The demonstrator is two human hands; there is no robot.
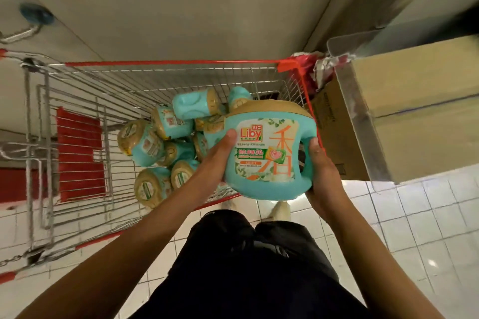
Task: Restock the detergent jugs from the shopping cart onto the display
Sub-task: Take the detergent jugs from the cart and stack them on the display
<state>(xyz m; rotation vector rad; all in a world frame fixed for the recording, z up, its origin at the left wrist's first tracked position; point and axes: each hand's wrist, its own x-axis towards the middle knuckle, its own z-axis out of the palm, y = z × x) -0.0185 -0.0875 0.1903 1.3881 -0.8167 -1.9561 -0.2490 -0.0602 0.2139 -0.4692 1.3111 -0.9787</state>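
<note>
The floor (414, 228) is white tile near the person and plain pale grey farther off. On it stands the cart (160, 62), a wire basket with red trim along its rim and a red flap at its left end. To the right of the cart, a cardboard box (420, 101) sits with a metal strip across its near corner, and a second box (334, 122) lies just beside the cart's right edge. Crumpled red and white wrapping (315, 67) is bunched at the cart's far right corner.

The person's dark shorts (248, 267) fill the lower middle of the view, both bare forearms reaching forward from either side.

A heap of jugs (166, 142) lies in the right part of the basket, teal bodies with tan caps, tipped on their sides at mixed angles and touching one another.

One jug (269, 153) is held above the cart's near right corner, label facing up, tan cap pointing away from the person, handle on its right side.

The left grip (215, 163) is closed against the jug's left side, thumb lying over the label's edge. The right grip (322, 179) cups the jug's lower right by the handle, thumb pressed on the handle.
</note>
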